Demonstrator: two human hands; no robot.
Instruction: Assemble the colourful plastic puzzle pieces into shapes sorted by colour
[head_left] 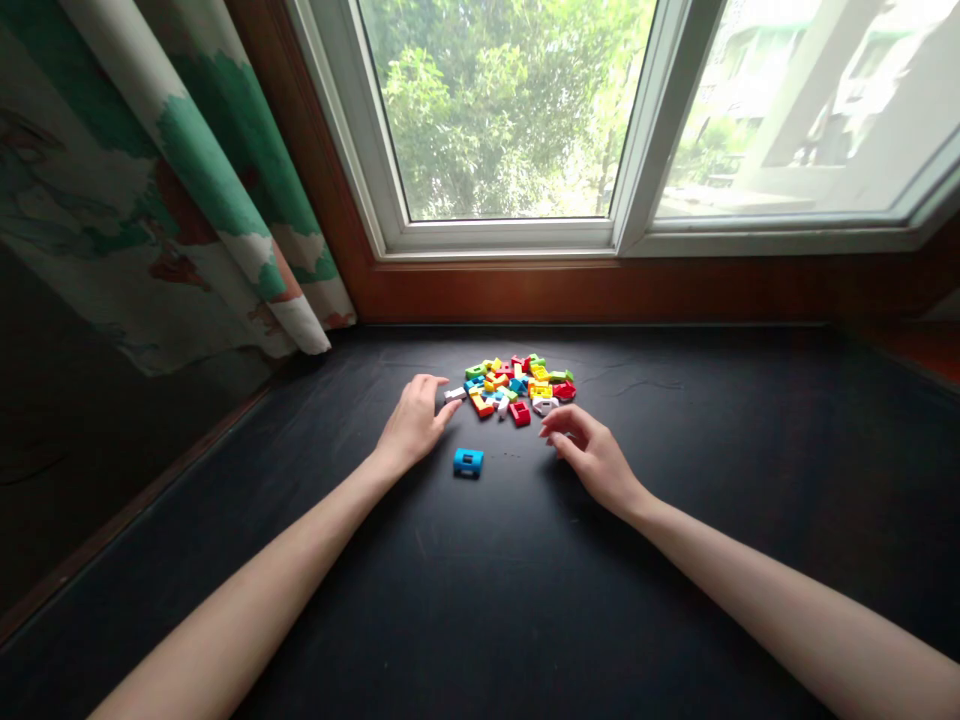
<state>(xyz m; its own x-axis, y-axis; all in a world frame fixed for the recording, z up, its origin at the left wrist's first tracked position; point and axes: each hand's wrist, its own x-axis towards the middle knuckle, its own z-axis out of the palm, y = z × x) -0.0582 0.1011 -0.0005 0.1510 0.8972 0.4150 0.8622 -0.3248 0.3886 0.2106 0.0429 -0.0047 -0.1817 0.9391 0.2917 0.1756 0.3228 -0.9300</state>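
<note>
A pile of small plastic pieces in red, yellow, green, blue, orange and white lies toward the far side of the black table [480, 600]. My left hand [420, 418] is at the pile's left edge, thumb and fingers apart around a white piece [454, 395], with no grip on it visible. Apart from the pile, a blue piece [468, 461] rests nearer to me, between my hands. To the right, my right hand [589, 450] hovers with curved, parted fingers and holds nothing. Closest to it are a red piece [519, 413] and a grey-white piece [545, 406].
Behind the table stands a white-framed window [495, 238] above a brown wooden sill [495, 290]. A patterned curtain [217, 190] hangs at the left, its lower end near the table's far left edge.
</note>
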